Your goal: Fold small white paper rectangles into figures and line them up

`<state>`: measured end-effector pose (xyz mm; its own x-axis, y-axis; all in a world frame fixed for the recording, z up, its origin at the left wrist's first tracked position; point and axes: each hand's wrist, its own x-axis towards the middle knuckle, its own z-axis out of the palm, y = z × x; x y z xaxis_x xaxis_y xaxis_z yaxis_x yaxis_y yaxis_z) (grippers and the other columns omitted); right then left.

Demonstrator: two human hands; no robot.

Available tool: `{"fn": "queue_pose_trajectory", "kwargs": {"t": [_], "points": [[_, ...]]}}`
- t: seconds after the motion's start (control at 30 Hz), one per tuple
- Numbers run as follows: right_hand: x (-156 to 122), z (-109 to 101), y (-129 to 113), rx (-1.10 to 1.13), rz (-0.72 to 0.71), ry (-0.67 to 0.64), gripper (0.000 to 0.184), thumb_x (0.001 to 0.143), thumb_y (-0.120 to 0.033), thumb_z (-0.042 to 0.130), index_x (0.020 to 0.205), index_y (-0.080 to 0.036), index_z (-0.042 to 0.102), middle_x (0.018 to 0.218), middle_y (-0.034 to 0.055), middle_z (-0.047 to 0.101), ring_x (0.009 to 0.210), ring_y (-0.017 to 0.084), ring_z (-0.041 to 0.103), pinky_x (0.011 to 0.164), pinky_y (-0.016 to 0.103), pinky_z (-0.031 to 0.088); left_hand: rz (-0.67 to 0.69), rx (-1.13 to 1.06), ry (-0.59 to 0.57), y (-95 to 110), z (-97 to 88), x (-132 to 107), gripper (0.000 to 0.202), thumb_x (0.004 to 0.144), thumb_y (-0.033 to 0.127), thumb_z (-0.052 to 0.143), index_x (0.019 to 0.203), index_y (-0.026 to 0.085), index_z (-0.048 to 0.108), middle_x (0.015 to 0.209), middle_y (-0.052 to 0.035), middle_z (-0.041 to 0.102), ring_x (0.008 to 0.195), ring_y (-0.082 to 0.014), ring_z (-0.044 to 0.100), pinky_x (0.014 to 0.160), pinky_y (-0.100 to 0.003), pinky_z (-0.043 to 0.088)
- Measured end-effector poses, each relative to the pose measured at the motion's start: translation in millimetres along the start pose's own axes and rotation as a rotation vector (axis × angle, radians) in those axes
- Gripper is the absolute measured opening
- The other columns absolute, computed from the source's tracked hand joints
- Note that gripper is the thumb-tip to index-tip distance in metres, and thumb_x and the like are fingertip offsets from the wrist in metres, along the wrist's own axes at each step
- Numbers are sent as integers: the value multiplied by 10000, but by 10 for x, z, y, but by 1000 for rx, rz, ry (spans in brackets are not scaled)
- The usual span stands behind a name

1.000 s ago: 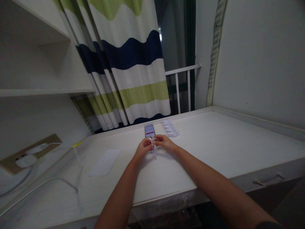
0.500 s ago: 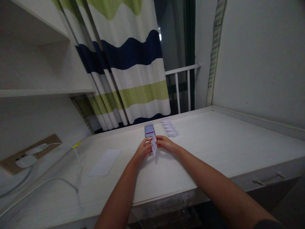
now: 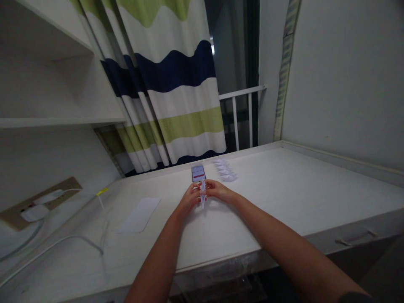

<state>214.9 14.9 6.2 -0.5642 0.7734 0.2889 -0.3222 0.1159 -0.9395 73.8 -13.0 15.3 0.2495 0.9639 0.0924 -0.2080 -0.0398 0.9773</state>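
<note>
Between my two hands a small piece of folded white paper [image 3: 203, 201] stands on edge, its long narrow side toward me. My left hand [image 3: 189, 198] grips it from the left, fingers closed on its side. From the right, my right hand [image 3: 218, 190] pinches the same paper, with fingertips partly hidden behind it. Just beyond the hands lies a phone [image 3: 198, 173] with its screen lit. To the right of the phone, several folded white paper pieces [image 3: 225, 170] sit in a row.
A flat white sheet of paper [image 3: 139, 215] lies on the white desk [image 3: 277, 189] to the left. Cables [image 3: 75, 237] run from a power outlet [image 3: 39, 204] at far left. A striped curtain [image 3: 186, 97] hangs behind the desk, and a shelf [image 3: 59, 122] juts out at upper left.
The folded paper has turned slightly in my fingers and now shows a narrower edge. Both hands stay in nearly the same place.
</note>
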Motion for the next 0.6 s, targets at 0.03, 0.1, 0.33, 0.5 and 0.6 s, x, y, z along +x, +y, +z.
{"fn": "queue_pose_trajectory", "kwargs": {"t": [0.03,0.1,0.33,0.5,0.6], "points": [[1,-3,4,12,1,-2,399,567,-198,671,944,-141,553,796,30,606,668,110,548,599,225,421,-3,-3,-6,1,-5,-2,361,527,265,708,741,198,425,934,-26,590,785,-164,586,683,-312,454],[-1,-9,1,31,8,-5,413,564,-194,679,953,-142,550,823,38,606,692,116,552,613,229,430,-9,-3,-18,8,-13,-10,364,535,270,705,766,201,433,920,-30,592,794,-168,587,690,-314,454],[-43,-8,-84,103,44,-37,409,560,-152,648,954,-146,542,840,39,593,727,132,555,636,256,443,9,-21,-56,-9,-58,-7,354,557,253,672,812,206,431,857,-16,595,753,-157,591,694,-322,458],[-1,-29,12,-27,35,-26,371,532,-68,548,892,-153,522,717,-9,581,604,94,524,537,199,397,65,101,20,-128,-100,86,317,530,190,641,754,202,416,657,37,568,535,-109,545,514,-230,417],[50,-37,121,-161,29,45,372,518,-45,503,870,-167,495,675,-28,572,536,83,493,458,179,339,71,208,55,-181,-107,136,320,497,149,646,697,199,401,545,69,511,437,-80,478,429,-187,342]]}}
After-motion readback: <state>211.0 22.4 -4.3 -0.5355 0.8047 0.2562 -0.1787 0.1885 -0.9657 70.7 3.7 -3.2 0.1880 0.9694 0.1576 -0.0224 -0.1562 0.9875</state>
